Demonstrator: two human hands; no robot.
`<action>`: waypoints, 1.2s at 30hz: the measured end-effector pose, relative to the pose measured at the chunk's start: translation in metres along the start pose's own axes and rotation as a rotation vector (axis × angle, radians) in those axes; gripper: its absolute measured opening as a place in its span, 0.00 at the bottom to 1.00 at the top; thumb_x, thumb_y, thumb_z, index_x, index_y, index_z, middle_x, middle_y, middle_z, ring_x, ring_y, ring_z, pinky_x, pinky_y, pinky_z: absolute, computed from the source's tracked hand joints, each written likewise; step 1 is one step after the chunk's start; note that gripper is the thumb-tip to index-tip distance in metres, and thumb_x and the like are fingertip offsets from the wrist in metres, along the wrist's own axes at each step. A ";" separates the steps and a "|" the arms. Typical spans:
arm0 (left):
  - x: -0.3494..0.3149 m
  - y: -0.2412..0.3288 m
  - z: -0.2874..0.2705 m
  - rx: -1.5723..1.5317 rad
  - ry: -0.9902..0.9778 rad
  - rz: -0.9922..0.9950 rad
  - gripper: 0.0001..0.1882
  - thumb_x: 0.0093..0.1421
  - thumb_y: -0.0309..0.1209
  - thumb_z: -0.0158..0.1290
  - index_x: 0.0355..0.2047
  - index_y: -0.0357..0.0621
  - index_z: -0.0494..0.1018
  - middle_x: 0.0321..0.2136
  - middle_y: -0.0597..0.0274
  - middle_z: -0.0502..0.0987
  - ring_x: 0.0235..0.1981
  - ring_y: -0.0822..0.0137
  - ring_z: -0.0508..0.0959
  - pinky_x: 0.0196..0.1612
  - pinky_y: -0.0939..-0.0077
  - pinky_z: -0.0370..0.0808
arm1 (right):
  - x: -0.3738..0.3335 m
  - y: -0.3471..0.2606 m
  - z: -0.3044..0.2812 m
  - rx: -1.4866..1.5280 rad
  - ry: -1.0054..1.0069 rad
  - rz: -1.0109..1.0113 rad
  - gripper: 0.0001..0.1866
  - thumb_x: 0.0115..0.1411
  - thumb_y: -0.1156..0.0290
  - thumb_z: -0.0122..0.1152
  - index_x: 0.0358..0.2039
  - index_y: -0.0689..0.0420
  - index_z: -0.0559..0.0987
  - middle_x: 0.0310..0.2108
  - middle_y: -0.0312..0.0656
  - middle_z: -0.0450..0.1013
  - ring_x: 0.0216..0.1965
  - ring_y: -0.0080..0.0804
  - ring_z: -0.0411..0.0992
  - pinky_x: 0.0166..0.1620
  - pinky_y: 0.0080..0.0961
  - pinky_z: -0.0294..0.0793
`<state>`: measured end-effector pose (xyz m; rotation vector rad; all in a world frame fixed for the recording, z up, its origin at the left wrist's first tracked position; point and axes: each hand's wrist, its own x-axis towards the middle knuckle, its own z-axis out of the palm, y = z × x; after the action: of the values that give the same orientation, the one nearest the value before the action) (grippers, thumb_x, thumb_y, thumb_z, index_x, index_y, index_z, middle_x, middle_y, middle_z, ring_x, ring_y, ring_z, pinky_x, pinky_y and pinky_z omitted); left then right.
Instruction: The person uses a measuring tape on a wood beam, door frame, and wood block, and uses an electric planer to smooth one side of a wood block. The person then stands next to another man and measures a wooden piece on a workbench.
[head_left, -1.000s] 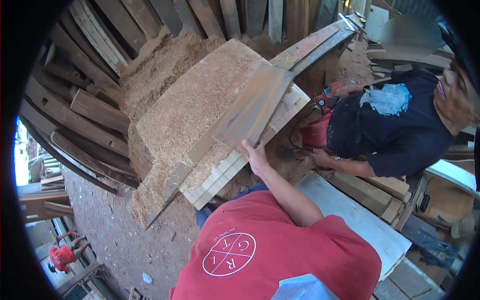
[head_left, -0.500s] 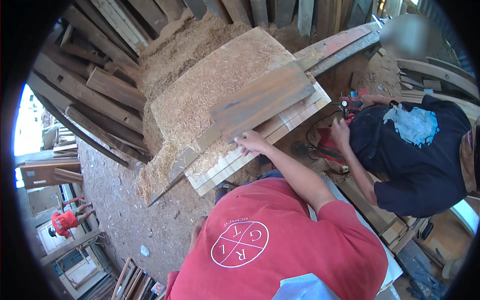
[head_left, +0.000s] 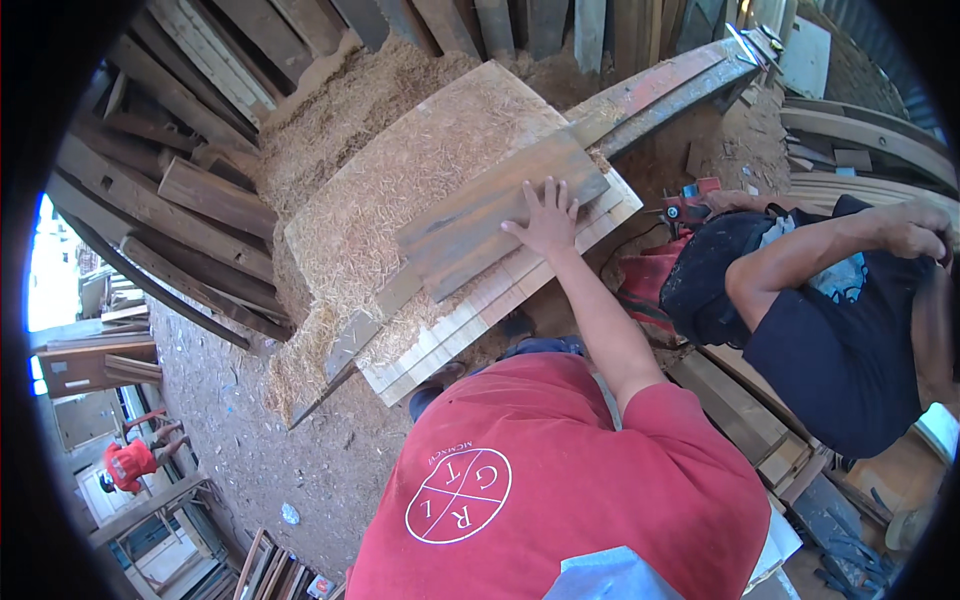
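My right hand [head_left: 547, 222] lies palm down with fingers spread on a dark brown wooden board [head_left: 470, 225]. It rests on the right half of the board, near the edge closest to me, and does not wrap round it. Under the board are pale planks [head_left: 500, 310] along the near side and a broad panel [head_left: 400, 175] strewn with wood shavings [head_left: 345, 235]. My left hand does not show.
On the right a co-worker in a dark shirt [head_left: 830, 370] has one arm raised; their other hand is by a red power tool [head_left: 685, 208]. Curved beams [head_left: 650, 95] run to the far right. Timber [head_left: 215, 200] leans at the left. Another person in red [head_left: 130, 465] is far left.
My right hand has left the board's near left corner and moved right and away from me, flattening onto the board's top. The co-worker has raised an arm.
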<state>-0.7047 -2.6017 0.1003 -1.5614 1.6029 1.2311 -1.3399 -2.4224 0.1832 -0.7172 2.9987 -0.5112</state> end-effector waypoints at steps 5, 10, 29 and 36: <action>0.004 0.019 -0.018 0.004 -0.008 -0.015 0.19 0.61 0.40 0.43 0.29 0.42 0.80 0.26 0.57 0.79 0.27 0.66 0.78 0.32 0.69 0.73 | -0.007 0.008 -0.004 0.062 -0.156 0.004 0.40 0.56 0.46 0.63 0.66 0.46 0.64 0.70 0.51 0.50 0.71 0.56 0.43 0.68 0.59 0.44; -0.012 0.120 -0.045 -0.037 -0.099 0.096 0.19 0.61 0.40 0.43 0.28 0.42 0.80 0.25 0.58 0.79 0.25 0.66 0.78 0.31 0.70 0.73 | -0.041 0.009 0.018 0.165 0.096 -0.159 0.27 0.55 0.61 0.64 0.57 0.51 0.73 0.63 0.50 0.61 0.66 0.53 0.53 0.65 0.56 0.52; -0.055 0.422 0.046 -0.805 -0.551 0.481 0.10 0.65 0.28 0.53 0.44 0.37 0.70 0.41 0.55 0.77 0.45 0.62 0.78 0.56 0.65 0.75 | -0.084 -0.053 -0.015 0.901 -0.431 -0.349 0.22 0.57 0.54 0.65 0.43 0.57 0.80 0.40 0.51 0.78 0.42 0.42 0.77 0.47 0.35 0.74; -0.026 0.423 0.044 -0.714 -0.371 0.451 0.09 0.63 0.31 0.57 0.42 0.44 0.73 0.37 0.63 0.77 0.41 0.69 0.77 0.48 0.70 0.76 | -0.010 0.024 -0.057 0.831 -0.373 -0.221 0.18 0.48 0.59 0.71 0.36 0.55 0.82 0.33 0.47 0.77 0.39 0.40 0.75 0.47 0.33 0.74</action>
<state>-1.1199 -2.5978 0.1968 -1.2396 1.3720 2.3769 -1.3464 -2.3799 0.2291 -0.9045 2.0768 -1.3305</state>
